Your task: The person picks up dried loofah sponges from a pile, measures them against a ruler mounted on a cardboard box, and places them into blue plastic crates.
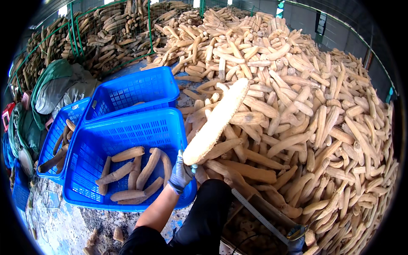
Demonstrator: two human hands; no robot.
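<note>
My left hand (181, 174), in a blue-grey glove, grips the lower end of a long pale dried loofah (219, 121). The loofah slants up and to the right, its rough fibrous surface bright against the pile. My right hand (296, 241), also in a blue glove, is low at the right beside the pile. Its fingers curl around a thin tool with a yellowish handle (302, 231), too dark and small to name. Just left of my left hand, several brownish loofahs (135, 172) lie inside a large blue plastic basket (127, 127).
A huge heap of dried loofahs (293, 110) fills the right and far side. Behind the near basket stands another blue basket (131, 91); a third (53, 159) holds loofahs. A box with a metal ruler-like strip (259, 214) sits by my knee. Green fencing (149, 27) stands behind.
</note>
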